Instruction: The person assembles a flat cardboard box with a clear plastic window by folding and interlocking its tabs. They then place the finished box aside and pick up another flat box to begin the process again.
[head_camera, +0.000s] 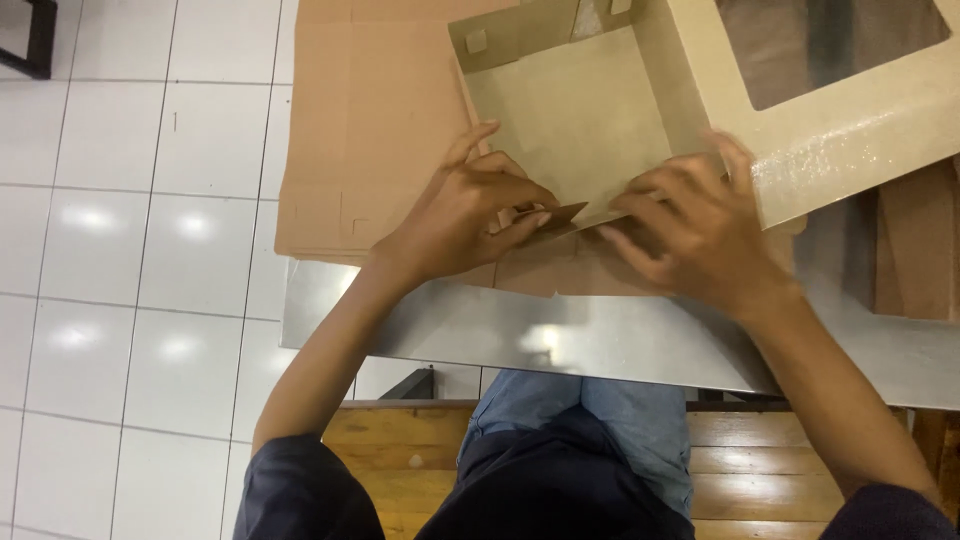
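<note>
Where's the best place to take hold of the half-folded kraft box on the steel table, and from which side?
Take the kraft box by its near wall, coming from the person's side of the steel table. That edge faces the body, and the left hand and right hand already sit there. The windowed lid is hinged open on the right, so it probably offers a floppy hold.
</note>
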